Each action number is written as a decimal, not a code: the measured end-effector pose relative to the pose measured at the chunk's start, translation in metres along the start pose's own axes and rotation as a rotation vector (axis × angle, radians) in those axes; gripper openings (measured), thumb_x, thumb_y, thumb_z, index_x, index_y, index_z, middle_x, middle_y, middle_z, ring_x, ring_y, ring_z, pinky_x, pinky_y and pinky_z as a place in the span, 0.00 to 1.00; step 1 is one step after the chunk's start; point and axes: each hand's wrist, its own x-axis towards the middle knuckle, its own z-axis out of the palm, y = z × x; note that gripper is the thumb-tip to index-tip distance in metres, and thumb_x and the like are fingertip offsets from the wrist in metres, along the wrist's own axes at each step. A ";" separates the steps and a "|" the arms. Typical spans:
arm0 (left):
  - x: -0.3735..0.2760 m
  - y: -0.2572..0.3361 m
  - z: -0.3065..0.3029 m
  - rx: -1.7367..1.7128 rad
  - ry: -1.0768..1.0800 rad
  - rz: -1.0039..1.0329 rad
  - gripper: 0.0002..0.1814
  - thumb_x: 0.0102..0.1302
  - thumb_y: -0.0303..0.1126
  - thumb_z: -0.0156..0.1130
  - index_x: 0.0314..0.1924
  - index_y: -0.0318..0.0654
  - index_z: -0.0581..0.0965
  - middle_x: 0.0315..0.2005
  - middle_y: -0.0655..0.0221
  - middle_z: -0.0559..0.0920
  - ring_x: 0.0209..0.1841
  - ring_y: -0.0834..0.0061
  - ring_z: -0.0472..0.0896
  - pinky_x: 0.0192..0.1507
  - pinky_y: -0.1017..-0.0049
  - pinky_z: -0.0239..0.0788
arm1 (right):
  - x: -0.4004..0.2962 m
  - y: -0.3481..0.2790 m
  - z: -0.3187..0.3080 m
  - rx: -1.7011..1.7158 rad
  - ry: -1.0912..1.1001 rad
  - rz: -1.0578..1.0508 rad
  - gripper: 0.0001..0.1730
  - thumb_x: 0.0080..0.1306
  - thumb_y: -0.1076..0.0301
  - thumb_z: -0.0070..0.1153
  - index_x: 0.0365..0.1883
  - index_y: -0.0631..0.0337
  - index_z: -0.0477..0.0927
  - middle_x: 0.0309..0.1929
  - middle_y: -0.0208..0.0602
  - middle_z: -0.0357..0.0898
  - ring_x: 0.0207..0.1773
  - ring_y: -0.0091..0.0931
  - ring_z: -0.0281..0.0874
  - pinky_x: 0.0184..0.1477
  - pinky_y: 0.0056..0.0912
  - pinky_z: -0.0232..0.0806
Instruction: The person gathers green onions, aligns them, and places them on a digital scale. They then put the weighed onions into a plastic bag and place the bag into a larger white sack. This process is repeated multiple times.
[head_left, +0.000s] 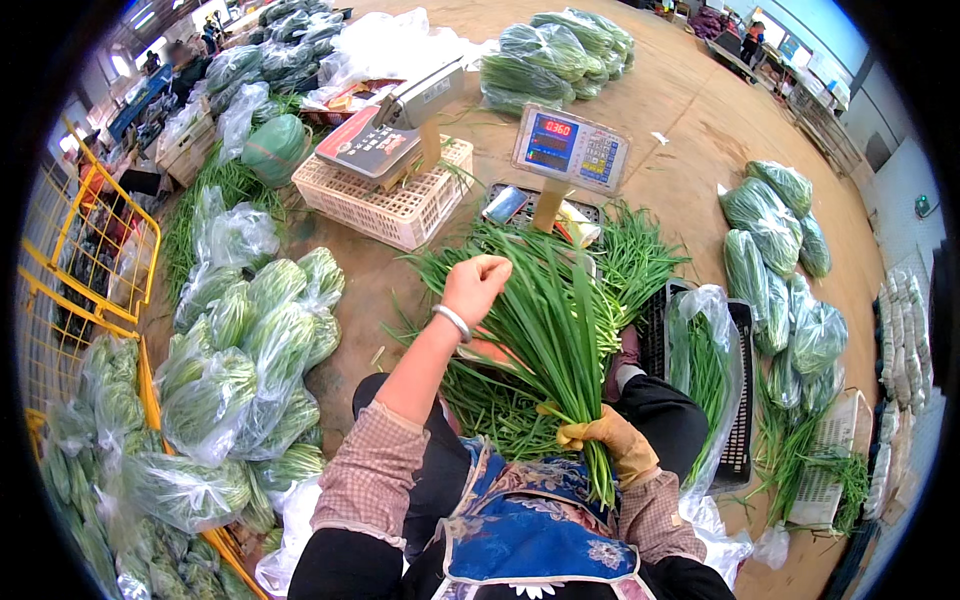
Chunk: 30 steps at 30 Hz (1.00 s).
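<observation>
My right hand (607, 442), in a worn yellow glove, grips a bunch of long green leafy stalks (570, 337) that look like garlic chives. The bunch fans out away from me, and its gripped ends stick out below the glove. Over the leaves to the left is my left hand (476, 285), bare, with a silvery bangle at the wrist. Its fingers are closed and I see nothing in them. Loose greens (510, 420) lie between my legs and partly cover a reddish flat surface (495, 349). Beyond stands a digital scale's lit display (571, 146) on a post.
Bagged greens (247, 360) are heaped at left beside a yellow wire-mesh frame (112, 225). A second scale (371, 142) rests on a white plastic crate (412, 210). At right, a black crate (739, 420) holds greens in a plastic bag (701, 360); more bags (772, 225) lie beyond.
</observation>
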 end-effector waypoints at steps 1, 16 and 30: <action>0.005 -0.003 -0.002 -0.128 -0.067 -0.154 0.09 0.58 0.32 0.58 0.35 0.33 0.78 0.21 0.75 0.76 0.22 0.86 0.69 0.23 0.83 0.60 | 0.000 -0.002 0.003 -0.028 0.003 0.008 0.26 0.53 0.74 0.56 0.51 0.70 0.69 0.24 0.31 0.73 0.23 0.17 0.64 0.27 0.15 0.57; -0.025 -0.063 -0.097 0.697 0.484 0.168 0.10 0.56 0.34 0.56 0.25 0.37 0.70 0.20 0.57 0.74 0.23 0.58 0.72 0.26 0.66 0.62 | -0.025 -0.038 -0.004 -0.141 0.209 -0.107 0.24 0.50 0.70 0.59 0.48 0.60 0.74 0.26 0.27 0.76 0.22 0.15 0.65 0.24 0.15 0.58; -0.054 -0.146 -0.129 0.706 0.047 -0.230 0.15 0.59 0.36 0.55 0.20 0.34 0.72 0.13 0.64 0.74 0.18 0.73 0.72 0.25 0.72 0.63 | -0.143 -0.039 -0.221 -0.298 1.059 -0.905 0.11 0.59 0.68 0.55 0.39 0.61 0.75 0.32 0.31 0.78 0.33 0.21 0.71 0.38 0.22 0.65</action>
